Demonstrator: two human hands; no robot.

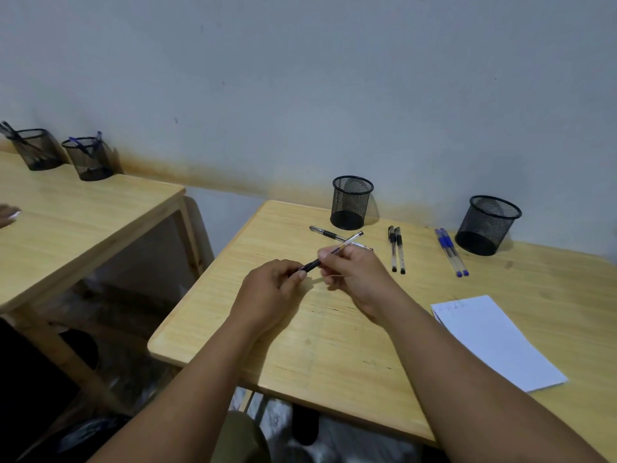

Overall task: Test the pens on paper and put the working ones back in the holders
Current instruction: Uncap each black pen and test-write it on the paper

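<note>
Both my hands hold one black pen (347, 243) above the middle of the wooden desk (300, 345). My left hand (270, 290) pinches its dark cap end, and my right hand (357, 275) grips the clear barrel. Another black pen (325, 233) lies just behind. Two black pens (397, 250) and two blue pens (451, 252) lie side by side further right. Two black mesh holders stand at the back with no pens showing in them, one (351, 202) in the centre and one (488, 224) at the right. A white notepad (494, 342) lies at the right.
A second wooden desk (76, 222) stands to the left across a gap, with two mesh holders (60, 155) containing pens. Another person's hand (8, 213) shows at the left edge. A pale wall runs behind both desks.
</note>
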